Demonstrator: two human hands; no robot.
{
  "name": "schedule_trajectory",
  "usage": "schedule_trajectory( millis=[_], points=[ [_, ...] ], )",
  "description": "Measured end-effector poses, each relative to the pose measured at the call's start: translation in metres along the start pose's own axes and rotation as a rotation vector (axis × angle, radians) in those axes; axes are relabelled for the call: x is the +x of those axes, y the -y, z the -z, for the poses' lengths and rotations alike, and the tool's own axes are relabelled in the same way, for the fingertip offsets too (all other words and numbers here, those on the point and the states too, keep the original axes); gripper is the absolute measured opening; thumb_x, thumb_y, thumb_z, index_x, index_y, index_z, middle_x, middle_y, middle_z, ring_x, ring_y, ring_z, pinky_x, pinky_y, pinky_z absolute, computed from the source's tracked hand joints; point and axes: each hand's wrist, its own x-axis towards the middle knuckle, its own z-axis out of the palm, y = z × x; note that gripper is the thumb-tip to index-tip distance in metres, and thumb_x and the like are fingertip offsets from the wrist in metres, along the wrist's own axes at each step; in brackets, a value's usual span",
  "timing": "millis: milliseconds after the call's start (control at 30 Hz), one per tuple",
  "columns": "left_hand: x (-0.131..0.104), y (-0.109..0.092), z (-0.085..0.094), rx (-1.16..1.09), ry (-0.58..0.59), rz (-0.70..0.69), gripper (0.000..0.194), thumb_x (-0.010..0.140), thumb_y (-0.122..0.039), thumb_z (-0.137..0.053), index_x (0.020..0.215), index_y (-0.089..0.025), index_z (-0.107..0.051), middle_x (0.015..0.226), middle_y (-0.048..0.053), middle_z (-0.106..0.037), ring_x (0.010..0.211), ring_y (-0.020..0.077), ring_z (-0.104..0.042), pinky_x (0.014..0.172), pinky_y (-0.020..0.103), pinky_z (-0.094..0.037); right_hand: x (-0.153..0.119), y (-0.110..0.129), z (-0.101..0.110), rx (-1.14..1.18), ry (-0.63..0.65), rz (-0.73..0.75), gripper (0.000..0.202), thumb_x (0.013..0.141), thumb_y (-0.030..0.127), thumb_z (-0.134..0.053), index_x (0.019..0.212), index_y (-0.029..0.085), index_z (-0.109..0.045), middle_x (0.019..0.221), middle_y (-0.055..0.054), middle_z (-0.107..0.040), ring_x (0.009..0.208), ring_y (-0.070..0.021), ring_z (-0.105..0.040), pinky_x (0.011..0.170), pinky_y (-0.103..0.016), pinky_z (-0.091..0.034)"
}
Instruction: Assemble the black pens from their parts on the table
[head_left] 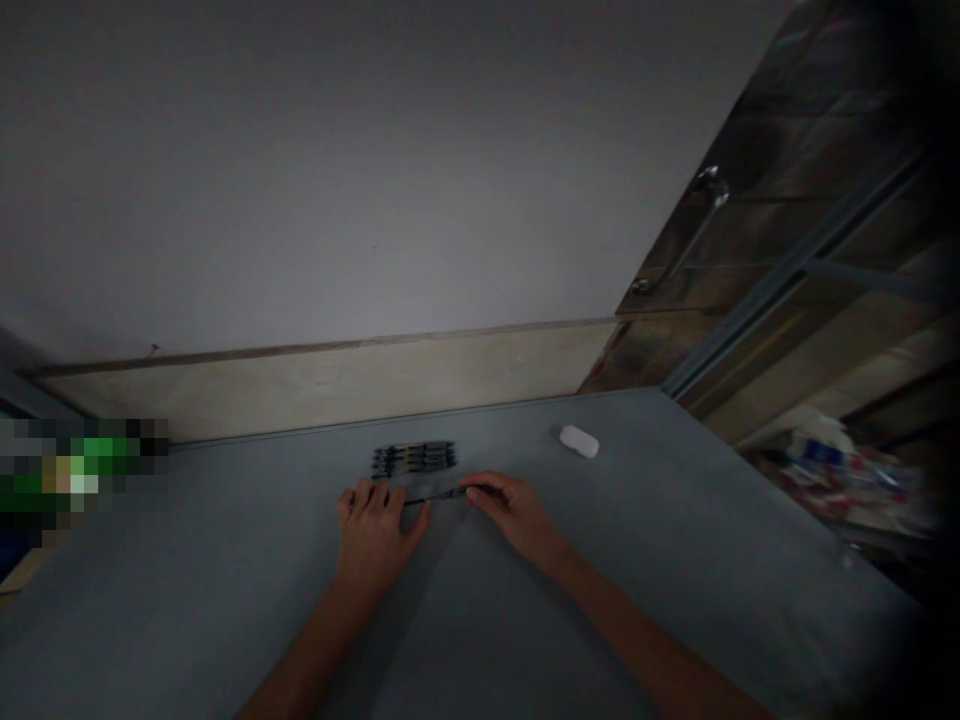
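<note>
A thin dark pen spans the gap between my two hands, low over the grey table. My left hand is closed at its left end, with the fingers curled and the thumb just below the pen. With thumb and fingertips, my right hand pinches the right end. Just beyond my hands lies a group of several black pens, side by side and pointing left to right. My fingers hide both ends of the held pen.
A white rounded case lies on the grey table to the right of the pens. Behind the table's back edge rises a pale wall. Right of it is a metal handle. Plastic bags lie beyond the right edge.
</note>
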Motion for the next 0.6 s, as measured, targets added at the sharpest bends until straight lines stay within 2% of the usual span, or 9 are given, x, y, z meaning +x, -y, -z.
schedule_trajectory(
  millis=[267,467,600],
  points=[
    [0.0006,-0.0013,-0.0005,-0.059,0.013,0.021,0.024,0.103,-0.044,-0.078,0.087,-0.027,-0.086,0.090,0.010,-0.087,0.105,0.0361,-0.077,0.099,0.050,-0.050,-0.0016,0.0054,0.0001,-0.021,-0.005,0.021,0.026,0.096,0.050,-0.081,0.104,0.030,-0.095,0.090,-0.005,-0.092,0.088,-0.0316,-0.085,0.090,-0.046,-0.068],
    [0.0008,-0.0019,-0.0006,-0.071,0.030,0.043,0.025,0.104,-0.045,-0.077,0.088,-0.027,-0.086,0.090,0.009,-0.087,0.105,0.0353,-0.077,0.100,0.049,-0.049,-0.0029,0.0045,-0.0003,-0.101,-0.067,0.062,0.015,0.096,0.048,-0.081,0.101,0.042,-0.093,0.101,-0.006,-0.095,0.096,-0.0373,-0.086,0.091,-0.052,-0.068],
    [-0.0006,-0.0014,-0.0014,-0.059,0.022,0.036,0.027,0.105,-0.046,-0.076,0.088,-0.027,-0.086,0.089,0.009,-0.087,0.104,0.0349,-0.077,0.099,0.049,-0.048,-0.0034,0.0034,-0.0010,-0.101,-0.042,0.050,0.021,0.096,0.046,-0.080,0.104,0.033,-0.095,0.100,-0.006,-0.094,0.095,-0.0347,-0.087,0.090,-0.048,-0.068]
  ],
)
